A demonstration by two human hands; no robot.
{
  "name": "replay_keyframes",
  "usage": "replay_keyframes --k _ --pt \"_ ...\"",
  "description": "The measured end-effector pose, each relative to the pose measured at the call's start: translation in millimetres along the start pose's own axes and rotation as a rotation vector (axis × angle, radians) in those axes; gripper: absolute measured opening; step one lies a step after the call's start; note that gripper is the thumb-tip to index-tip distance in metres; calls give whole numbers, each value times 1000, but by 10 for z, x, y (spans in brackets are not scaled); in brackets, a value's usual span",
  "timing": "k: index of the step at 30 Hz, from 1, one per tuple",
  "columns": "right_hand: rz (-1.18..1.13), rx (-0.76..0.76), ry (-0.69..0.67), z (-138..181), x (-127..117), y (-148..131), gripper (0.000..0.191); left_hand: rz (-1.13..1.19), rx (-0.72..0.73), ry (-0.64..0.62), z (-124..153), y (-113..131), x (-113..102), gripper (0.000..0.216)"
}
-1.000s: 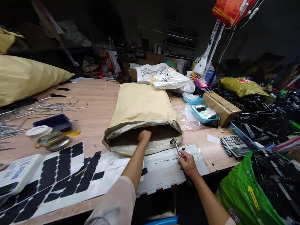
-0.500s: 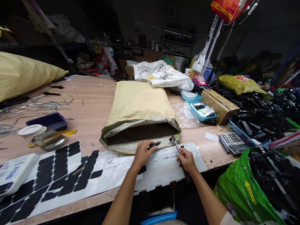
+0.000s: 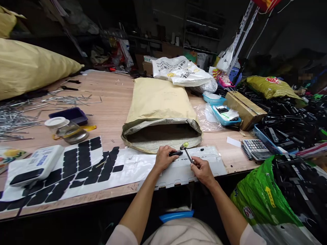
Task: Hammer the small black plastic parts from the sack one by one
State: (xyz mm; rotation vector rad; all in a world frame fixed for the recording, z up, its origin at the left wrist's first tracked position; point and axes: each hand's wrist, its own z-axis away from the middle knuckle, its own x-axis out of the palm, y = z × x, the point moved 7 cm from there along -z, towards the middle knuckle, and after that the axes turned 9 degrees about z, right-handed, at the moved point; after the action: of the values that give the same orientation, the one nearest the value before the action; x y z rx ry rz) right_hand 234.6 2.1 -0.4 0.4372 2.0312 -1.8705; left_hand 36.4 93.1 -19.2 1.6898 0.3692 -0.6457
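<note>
A small hammer with a metal shaft and a yellow-green tipped head is in my right hand, its fingers closed round the handle. My left hand pinches a slim black piece low over the pale board. Its exact kind is too small to tell. The hammer head is close by the far end of that piece; whether they touch I cannot tell. Just beyond both hands, a cream woven sack lies with its mouth gaping toward me.
On the left are a white sheet with black pads, a white scale, a glass jar and metal rods. To the right sit a calculator, a cardboard box and a green bag of black parts.
My view has tilted down and turned left. My left hand has brought the black piece nearer to the hammer head and lower over the board. Both hands keep their hold.
</note>
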Motion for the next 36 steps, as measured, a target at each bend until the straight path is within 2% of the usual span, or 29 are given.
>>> replay_keyframes --k 5,11,17,21,27,36 --pt "111 -104 -23 -6 128 -205 35 -9 -8 6 6 0 0 16" --pt "211 -154 -24 -55 190 -270 30 -32 -11 4 1 0 -2 18" --pt "89 -40 20 -56 68 -125 37 -63 71 24 19 42 13 38" --pt "95 -36 35 -31 9 -87 38 -91 70 20 13 26 41 26" --pt "193 -65 25 -7 55 -59 36 -85 51 27 17 26 33 26" --pt "-107 92 108 -199 -170 353 43 14 38 18 -8 23 -18 21"
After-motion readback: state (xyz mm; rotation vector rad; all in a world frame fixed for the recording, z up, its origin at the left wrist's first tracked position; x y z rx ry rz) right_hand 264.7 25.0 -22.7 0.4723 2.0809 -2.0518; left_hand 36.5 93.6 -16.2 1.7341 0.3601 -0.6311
